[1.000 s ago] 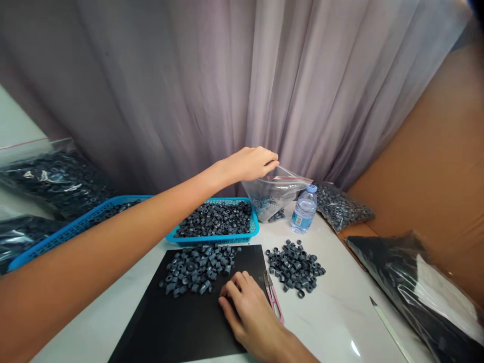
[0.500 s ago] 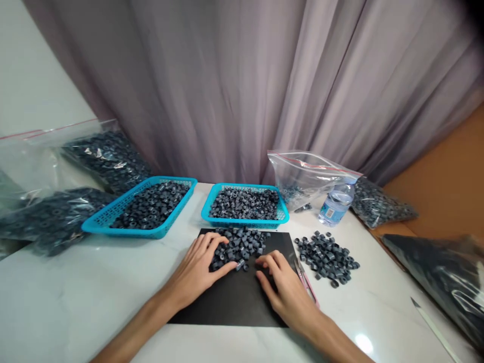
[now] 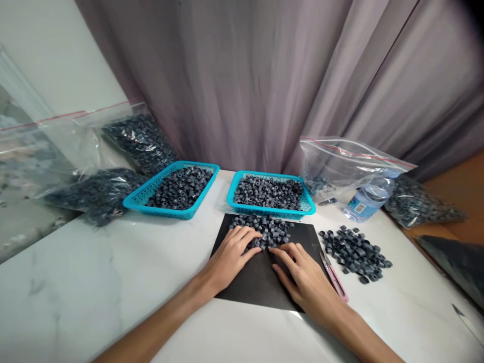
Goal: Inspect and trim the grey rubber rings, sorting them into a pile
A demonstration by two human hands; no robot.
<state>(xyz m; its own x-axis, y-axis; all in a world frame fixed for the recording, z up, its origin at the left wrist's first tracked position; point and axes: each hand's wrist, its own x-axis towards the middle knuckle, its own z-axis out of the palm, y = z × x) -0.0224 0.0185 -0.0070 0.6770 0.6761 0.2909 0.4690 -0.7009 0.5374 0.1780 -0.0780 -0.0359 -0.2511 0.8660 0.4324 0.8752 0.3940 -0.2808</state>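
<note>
A pile of small dark grey ring-shaped plastic pieces [image 3: 272, 232] lies on the upper part of a black mat [image 3: 249, 282]. My left hand [image 3: 236, 252] rests at the pile's left edge, fingers apart and touching pieces, with the thumb along the near side. At the near edge of the pile is my right hand [image 3: 302, 272], its index fingertip by the pieces and its thumb held apart. Neither hand visibly grips a piece. Pink-handled thread snips [image 3: 335, 280] lie just right of the mat, beside my right hand.
Two blue baskets [image 3: 128, 201] [image 3: 310, 209] of similar pieces stand behind the mat. A loose heap [image 3: 357, 252] lies at right, near a water bottle [image 3: 368, 199] and an open zip bag [image 3: 340, 161]. Filled bags [image 3: 102, 194] stand left. A pointed blade [image 3: 467, 322] lies far right.
The view has swung left, so the scene sits further right. My left hand has come further over the pile's near side. My right index finger has stretched toward the pieces.
</note>
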